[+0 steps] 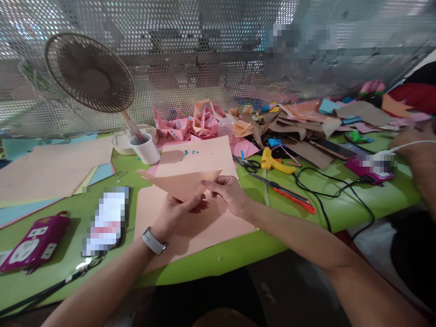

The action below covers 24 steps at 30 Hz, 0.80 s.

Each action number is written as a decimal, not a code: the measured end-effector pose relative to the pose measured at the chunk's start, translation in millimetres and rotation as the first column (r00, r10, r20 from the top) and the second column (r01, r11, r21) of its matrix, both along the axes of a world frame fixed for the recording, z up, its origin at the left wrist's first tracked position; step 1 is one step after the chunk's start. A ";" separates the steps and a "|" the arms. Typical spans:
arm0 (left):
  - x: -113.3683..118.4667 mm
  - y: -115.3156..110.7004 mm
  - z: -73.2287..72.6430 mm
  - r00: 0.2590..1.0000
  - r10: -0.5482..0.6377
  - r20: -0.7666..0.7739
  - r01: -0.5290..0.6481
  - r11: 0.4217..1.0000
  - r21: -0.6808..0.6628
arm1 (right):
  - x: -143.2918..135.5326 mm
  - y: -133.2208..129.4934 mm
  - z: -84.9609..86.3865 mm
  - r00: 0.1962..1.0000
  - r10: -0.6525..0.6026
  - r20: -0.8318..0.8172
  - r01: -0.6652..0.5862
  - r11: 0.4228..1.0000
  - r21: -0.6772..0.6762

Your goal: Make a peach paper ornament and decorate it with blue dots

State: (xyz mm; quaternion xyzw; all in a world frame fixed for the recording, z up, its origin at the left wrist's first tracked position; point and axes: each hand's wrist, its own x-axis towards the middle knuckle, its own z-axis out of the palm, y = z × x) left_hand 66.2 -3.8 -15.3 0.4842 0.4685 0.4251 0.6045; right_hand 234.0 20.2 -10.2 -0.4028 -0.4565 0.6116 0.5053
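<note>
A folded peach sheet of paper [180, 184] is held up between my two hands, above a larger stack of peach paper [204, 236]. My left hand [182, 211], with a watch on its wrist, grips the lower edge from beneath; some of its fingers are hidden behind the paper. At the right end, my right hand [230, 193] pinches the sheet between thumb and fingers. Just behind, another peach sheet [200, 156] lies flat with small blue dots on it.
Right of the paper lie scissors [248, 164], a yellow glue gun [275, 162] and a cutter knife [286, 193]. Folded pink pieces [180, 125] line the back. A fan [91, 75], white cup [146, 149], phone [107, 220] and purple power strip [37, 243] are left. Another person's hand [415, 141] is far right.
</note>
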 end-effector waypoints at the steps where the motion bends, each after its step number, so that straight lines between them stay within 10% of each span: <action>1: -1.0 0.5 -0.6 1.000 -0.005 -0.006 0.005 1.000 0.001 | 0.3 0.4 0.5 1.000 -0.007 -0.006 0.007 1.000 -0.004; 24: -16.5 10.1 1.1 0.984 0.160 0.079 -0.166 0.984 0.068 | 16.0 24.1 1.4 0.999 -0.051 0.015 0.050 0.998 0.046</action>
